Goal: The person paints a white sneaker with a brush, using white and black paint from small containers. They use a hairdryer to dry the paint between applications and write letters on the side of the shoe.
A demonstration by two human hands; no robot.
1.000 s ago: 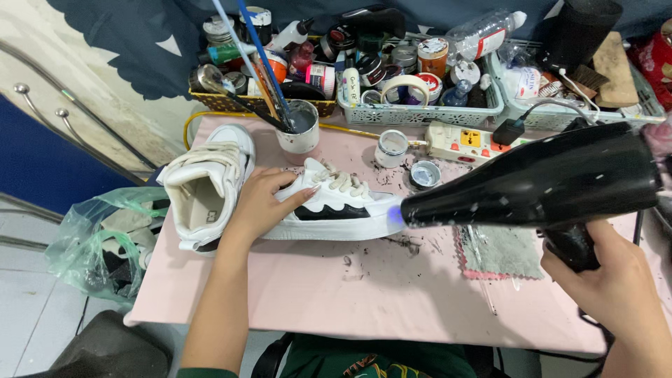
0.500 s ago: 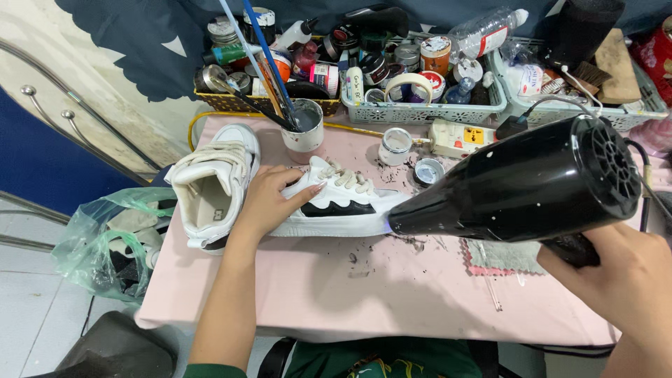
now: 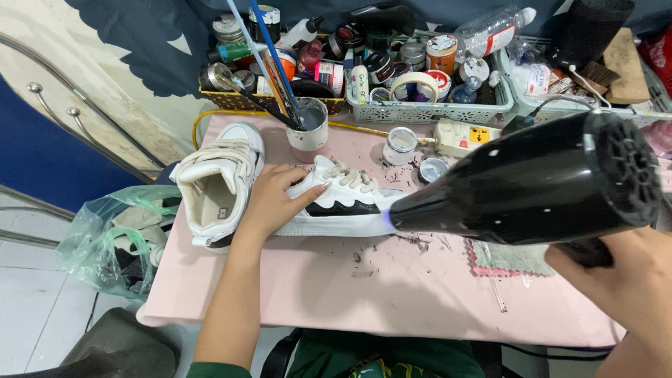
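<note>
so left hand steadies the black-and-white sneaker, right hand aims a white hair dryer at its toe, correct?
Not quite: the hair dryer is black, not white, as the head view shows. The rest holds: the left hand steadies the black-and-white sneaker, and the right hand aims the dryer at its toe.

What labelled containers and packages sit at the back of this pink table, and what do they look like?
Clear plastic bottle: lying in the pale basket, red-and-white label band.
Round tin: same basket, orange top, white label.
Small white jar: left basket, pink label band.
White squeeze bottle: back left, black nozzle.
Cream power strip: on the table, yellow sticker.
</note>
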